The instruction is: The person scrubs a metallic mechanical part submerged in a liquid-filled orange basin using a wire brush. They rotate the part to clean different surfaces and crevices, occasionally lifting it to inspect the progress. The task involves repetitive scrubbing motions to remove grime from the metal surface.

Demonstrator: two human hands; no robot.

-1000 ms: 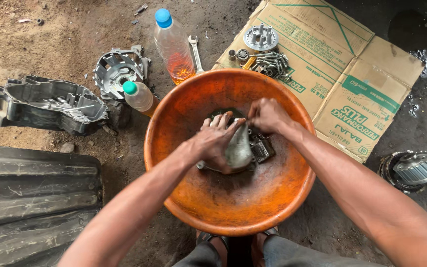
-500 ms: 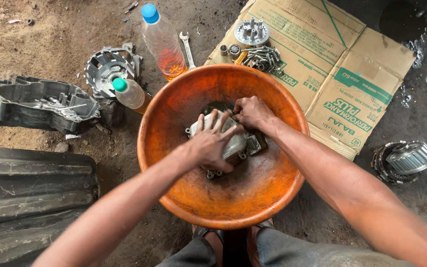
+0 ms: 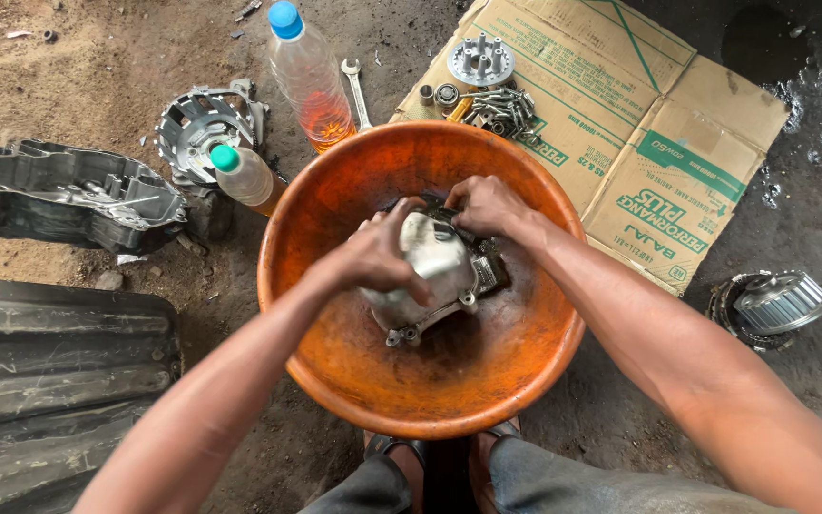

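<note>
Grey metal engine cover (image 3: 435,271) is held inside orange basin (image 3: 335,371) w/ dark residue; it's gripped by left hand (image 3: 378,255) on top, right hand (image 3: 487,205) closed on its far edge. Cleaning seems underway, grime is left. Bottles (image 3: 308,76), cardboard (image 3: 639,124) w/ small parts are beside.

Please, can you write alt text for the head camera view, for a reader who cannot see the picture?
Seen from above, the left hand and right hand grip a grey metal engine cover inside a round orange basin on dirt ground. Around it lie two plastic bottles, a wrench, a dark engine casing and flattened cardboard with small metal parts.
</note>
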